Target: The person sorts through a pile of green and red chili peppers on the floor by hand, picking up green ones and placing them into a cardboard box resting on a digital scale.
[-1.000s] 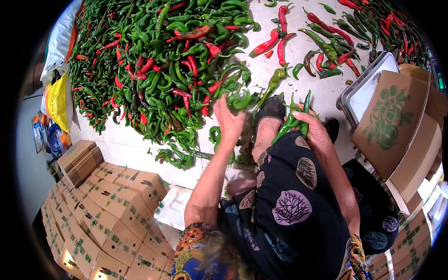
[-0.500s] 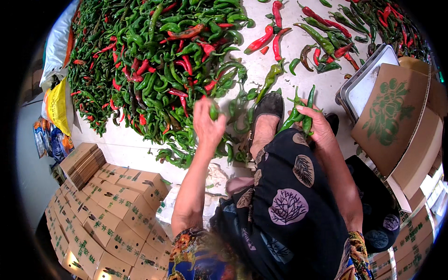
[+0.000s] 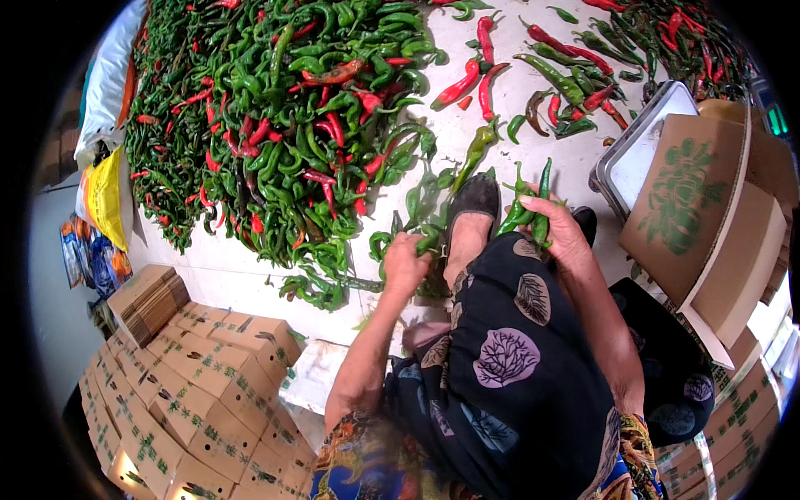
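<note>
Left hand (image 3: pixel 406 265) dropped lower (right hand (image 3: pixel 557 229) grips three peppers (image 3: pixel 527 208)).

I see a pepper heap (image 3: pixel 283 142) that is mostly green with red streaks, on a pale floor (image 3: pixel 233 275). My dress (image 3: pixel 517 367) is black with mauve leaf prints. The brown cartons (image 3: pixel 208 375) carry green prints; a sack (image 3: pixel 104 196) is yellow.

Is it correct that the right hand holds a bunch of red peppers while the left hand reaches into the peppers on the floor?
Not quite: the peppers in the right hand are green peppers, not red, as the head view shows. The left hand does reach into the peppers on the floor.
</note>
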`<state>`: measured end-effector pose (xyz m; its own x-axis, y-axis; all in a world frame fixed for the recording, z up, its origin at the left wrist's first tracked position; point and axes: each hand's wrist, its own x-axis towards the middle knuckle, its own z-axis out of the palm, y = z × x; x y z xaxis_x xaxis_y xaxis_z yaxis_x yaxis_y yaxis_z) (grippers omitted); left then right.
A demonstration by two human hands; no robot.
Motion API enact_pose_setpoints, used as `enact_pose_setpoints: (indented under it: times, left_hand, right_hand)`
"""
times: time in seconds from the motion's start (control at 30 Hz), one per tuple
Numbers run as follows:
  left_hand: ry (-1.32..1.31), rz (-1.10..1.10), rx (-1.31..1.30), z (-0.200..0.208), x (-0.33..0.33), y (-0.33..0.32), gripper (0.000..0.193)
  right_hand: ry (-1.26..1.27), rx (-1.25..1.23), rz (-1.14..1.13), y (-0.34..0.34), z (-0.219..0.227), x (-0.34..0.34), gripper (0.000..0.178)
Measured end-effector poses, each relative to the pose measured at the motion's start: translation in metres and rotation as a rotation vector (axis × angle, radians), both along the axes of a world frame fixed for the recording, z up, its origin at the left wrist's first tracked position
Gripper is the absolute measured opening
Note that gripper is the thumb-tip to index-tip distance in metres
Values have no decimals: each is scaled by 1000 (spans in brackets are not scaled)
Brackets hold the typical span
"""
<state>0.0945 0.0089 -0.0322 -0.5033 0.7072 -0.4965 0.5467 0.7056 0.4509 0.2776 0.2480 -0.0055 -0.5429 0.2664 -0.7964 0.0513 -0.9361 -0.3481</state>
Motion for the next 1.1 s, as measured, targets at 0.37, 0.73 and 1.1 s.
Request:
enact_pose_setpoints:
  times: [0.37, 0.73, 1.1]
  left_hand:
    - [-1228, 590, 609, 159, -10, 183, 35]
    - [-742, -796, 575, 286, 135, 360, 50]
    - [-485, 245, 452, 107, -63, 153, 33]
  right_hand:
    - [77, 445, -216, 48, 132, -38, 42]
    - [-671, 1171, -121, 120, 310, 163, 64]
    - [-599, 1370, 370, -3, 259, 72, 29]
